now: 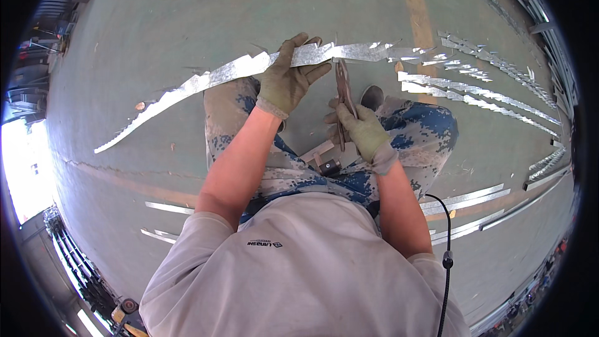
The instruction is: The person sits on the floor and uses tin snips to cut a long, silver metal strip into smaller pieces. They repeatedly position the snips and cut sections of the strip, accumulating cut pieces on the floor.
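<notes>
A long galvanized metal strip [237, 70] with jagged, bent-up tabs along its edge runs crosswise in front of me. My left hand [284, 81], in an olive work glove, is closed around its middle, with some fingers over the far edge. My right hand [367, 132], gloved too, grips a pair of rusty brown pliers [344, 87]. The plier jaws point away from me and meet the strip's near edge, just right of my left hand. Whether they are clamped on a tab is too small to tell. A small dark block-like object [329, 167] lies between my legs.
Several similar notched strips [474, 90] lie on the floor at the right. Flat metal strips [468, 198] rest nearer on the right, others [170, 208] on the left. A black cable [447, 237] hangs beside my right arm. Stacked metal stock [68, 249] stands at the lower left.
</notes>
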The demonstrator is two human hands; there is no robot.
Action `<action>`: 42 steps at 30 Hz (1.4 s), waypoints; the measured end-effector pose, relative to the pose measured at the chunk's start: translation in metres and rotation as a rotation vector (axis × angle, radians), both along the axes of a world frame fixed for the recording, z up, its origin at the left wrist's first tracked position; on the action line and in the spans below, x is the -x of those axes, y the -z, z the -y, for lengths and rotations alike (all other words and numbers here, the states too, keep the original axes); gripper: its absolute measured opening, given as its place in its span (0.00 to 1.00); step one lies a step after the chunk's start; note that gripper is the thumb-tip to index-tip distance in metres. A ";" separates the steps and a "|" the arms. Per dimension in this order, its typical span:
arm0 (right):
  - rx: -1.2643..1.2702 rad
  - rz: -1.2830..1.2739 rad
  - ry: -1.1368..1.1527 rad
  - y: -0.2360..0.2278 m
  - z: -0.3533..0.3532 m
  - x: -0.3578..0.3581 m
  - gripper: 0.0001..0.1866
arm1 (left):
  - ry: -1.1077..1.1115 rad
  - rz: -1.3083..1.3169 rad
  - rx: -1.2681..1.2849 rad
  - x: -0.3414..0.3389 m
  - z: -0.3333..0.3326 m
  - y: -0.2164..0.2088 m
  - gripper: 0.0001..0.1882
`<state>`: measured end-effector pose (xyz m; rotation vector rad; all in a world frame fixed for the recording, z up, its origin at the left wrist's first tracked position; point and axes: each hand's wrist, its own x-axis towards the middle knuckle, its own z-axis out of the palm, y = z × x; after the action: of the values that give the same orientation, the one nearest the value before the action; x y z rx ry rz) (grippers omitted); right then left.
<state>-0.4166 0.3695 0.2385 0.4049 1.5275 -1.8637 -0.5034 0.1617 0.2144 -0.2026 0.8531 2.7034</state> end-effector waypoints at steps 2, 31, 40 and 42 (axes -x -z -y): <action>-0.040 0.004 -0.002 -0.002 0.002 0.001 0.24 | -0.003 -0.002 -0.014 -0.001 0.000 0.000 0.25; -1.385 -0.311 -0.432 -0.029 0.035 0.024 0.21 | -0.046 0.100 0.205 0.011 -0.008 0.017 0.19; -1.416 -0.182 -0.439 -0.043 0.033 0.025 0.25 | -0.027 0.086 0.141 0.007 -0.010 0.007 0.18; -1.411 -0.176 -0.443 -0.045 0.033 0.025 0.25 | -0.052 0.136 0.163 0.006 -0.010 0.000 0.18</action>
<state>-0.4412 0.3365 0.2837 0.4319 2.5905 -0.2539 -0.5091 0.1713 0.2139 -0.4450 1.0393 2.6311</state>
